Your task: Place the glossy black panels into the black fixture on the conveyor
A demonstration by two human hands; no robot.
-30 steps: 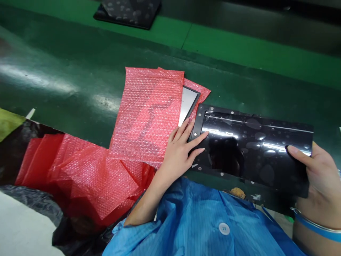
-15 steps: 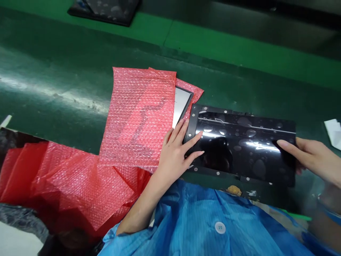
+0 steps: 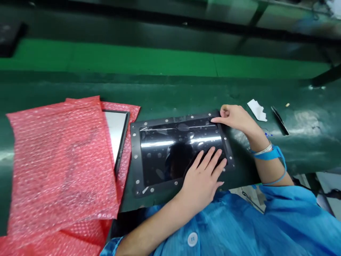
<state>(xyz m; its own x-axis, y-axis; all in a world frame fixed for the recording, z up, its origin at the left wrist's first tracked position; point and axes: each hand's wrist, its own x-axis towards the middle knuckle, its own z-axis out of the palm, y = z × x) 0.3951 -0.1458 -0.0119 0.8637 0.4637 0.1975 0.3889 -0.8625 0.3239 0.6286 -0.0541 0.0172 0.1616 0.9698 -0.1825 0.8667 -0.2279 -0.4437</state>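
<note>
A black glossy screen panel (image 3: 160,156) lies flat on the green bench, its border dotted with round silver spots and its surface showing bubble-like marks. My left hand (image 3: 204,179) rests on its lower right part, fingers stretched out and spread. At the panel's upper right corner my right hand (image 3: 236,117) is closed in a pinch, thumb on top; whether it grips the border or a film over it, I cannot tell. To the left, a silver-backed flat panel (image 3: 117,131) with a black edge pokes out of a red bubble-wrap bag (image 3: 61,163).
White folded paper (image 3: 257,110) and dark tweezers (image 3: 279,121) lie right of my right hand. More red bubble wrap (image 3: 82,233) hangs at the front left edge. A dark flat object (image 3: 9,39) sits at the far left. The green bench (image 3: 173,92) runs behind the panel.
The view has swung to the right. My left hand has gone from the panel's left edge to its lower right area. My right hand has shifted from the right edge to the upper right corner.
</note>
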